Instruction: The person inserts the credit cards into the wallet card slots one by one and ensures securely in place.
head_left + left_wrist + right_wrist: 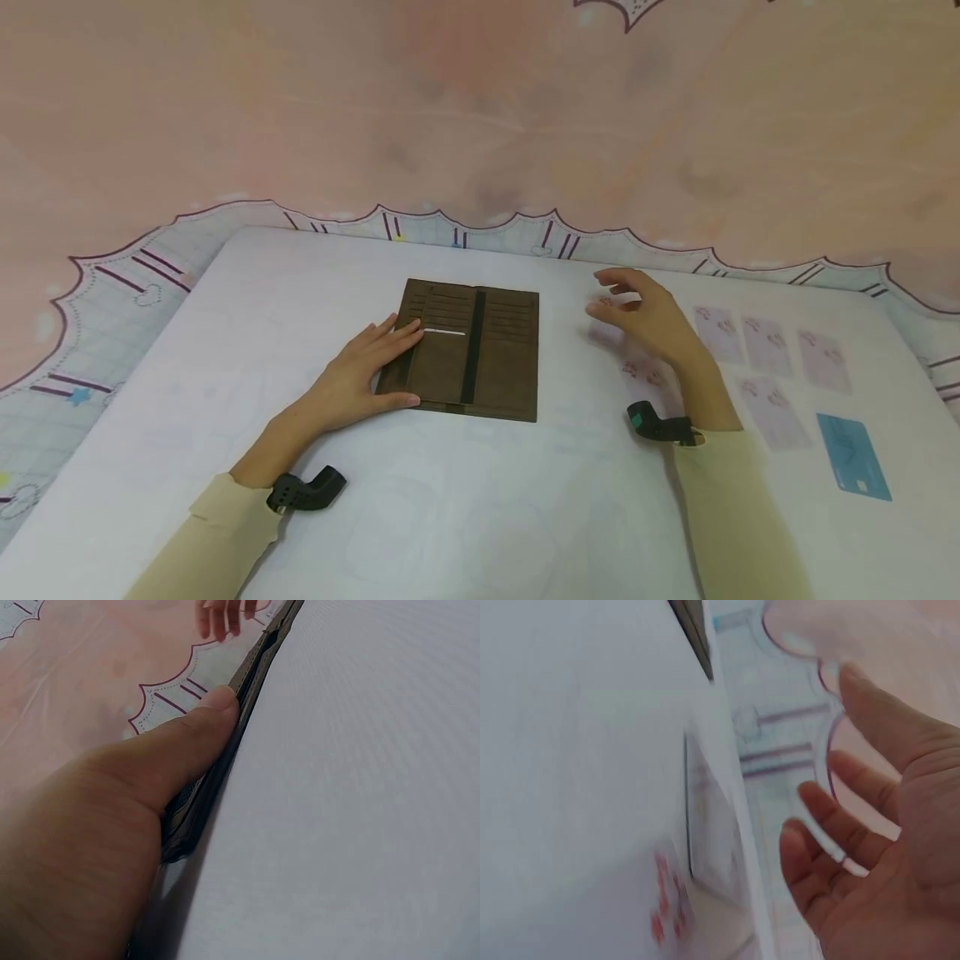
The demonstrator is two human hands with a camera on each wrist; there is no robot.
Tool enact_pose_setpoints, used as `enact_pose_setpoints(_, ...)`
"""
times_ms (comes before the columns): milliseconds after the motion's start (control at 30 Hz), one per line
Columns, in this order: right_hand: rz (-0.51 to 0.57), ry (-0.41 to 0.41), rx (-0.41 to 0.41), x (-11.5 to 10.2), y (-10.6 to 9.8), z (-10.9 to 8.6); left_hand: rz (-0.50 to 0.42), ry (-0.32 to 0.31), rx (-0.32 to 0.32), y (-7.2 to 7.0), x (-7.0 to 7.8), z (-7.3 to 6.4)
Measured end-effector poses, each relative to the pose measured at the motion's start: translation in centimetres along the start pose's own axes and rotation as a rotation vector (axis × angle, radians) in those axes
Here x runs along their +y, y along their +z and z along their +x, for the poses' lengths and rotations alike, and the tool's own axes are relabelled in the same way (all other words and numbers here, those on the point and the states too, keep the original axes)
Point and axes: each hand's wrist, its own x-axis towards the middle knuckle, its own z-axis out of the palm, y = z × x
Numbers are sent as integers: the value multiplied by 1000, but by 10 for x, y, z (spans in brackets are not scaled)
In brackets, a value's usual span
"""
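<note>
A brown long wallet [502,375] lies unfolded on the white table, showing rows of card slots. A thin white edge [445,332] pokes from a slot on its left panel. My left hand [360,371] rests on that panel's left side with fingers extended; in the left wrist view its thumb [202,727] lies along the wallet's edge [259,671]. My right hand [645,312] hovers right of the wallet, fingers loosely bent and nothing between them. Below it are a pale pink-patterned card [603,321] and a second such card [643,377], partly hidden by the hand and wrist.
Several more pale patterned cards [767,344] lie in rows to the right. Nearer the front right is a blue card [853,454]. A peach patterned cloth [480,108] borders the table's far edge. Each wrist wears a black camera [303,490].
</note>
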Motion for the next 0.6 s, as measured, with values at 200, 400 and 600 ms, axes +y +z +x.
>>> enact_pose_setpoints(200,-74,26,-17,12,-12,-7,8,0,3,-1,-1,-2)
enact_pose_setpoints(400,-114,83,-68,21,-15,-14,7,10,8,-1,0,0)
enact_pose_setpoints(600,-134,108,-76,33,-13,-16,-1,-8,-10,0,2,2)
